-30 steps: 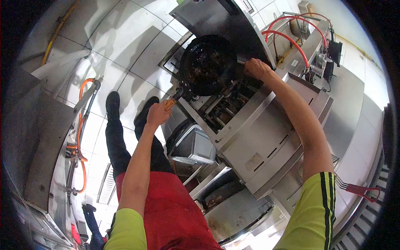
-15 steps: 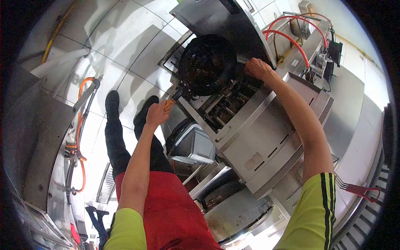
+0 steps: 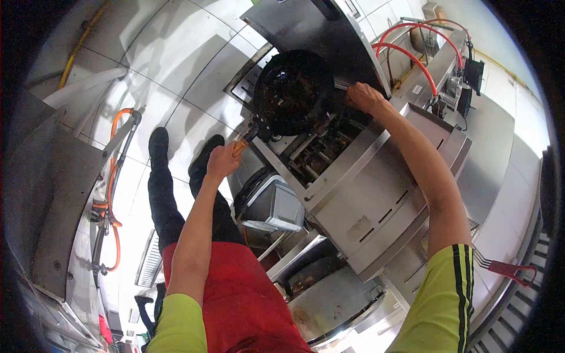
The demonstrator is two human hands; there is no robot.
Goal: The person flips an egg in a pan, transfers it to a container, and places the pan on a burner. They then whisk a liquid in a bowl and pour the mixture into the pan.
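Observation:
A dark, blackened wok (image 3: pixel 294 91) sits at the end of the stove (image 3: pixel 365 217), its inside shiny with brown residue. My left hand (image 3: pixel 223 161) is closed around its wooden handle (image 3: pixel 239 147), on the near side of the pan. Across the stove, my right hand (image 3: pixel 366 97) is closed at the edge beside the wok, close to an upright metal panel (image 3: pixel 318 32). What its fingers hold is hidden. Open burner workings (image 3: pixel 323 153) show between the wok and the stove's steel front.
Below the stove stands a grey plastic container (image 3: pixel 276 204). Red hoses (image 3: pixel 412 50) curve behind it at the right. An orange hose (image 3: pixel 115 176) runs along the left counter (image 3: pixel 59 194). A red-handled fork-like tool (image 3: pixel 506 270) lies at far right.
The wok has tilted slightly and moved a touch to the right, so its inside catches more light. Both hands stay almost in place. A background person's legs at lower left have shifted.

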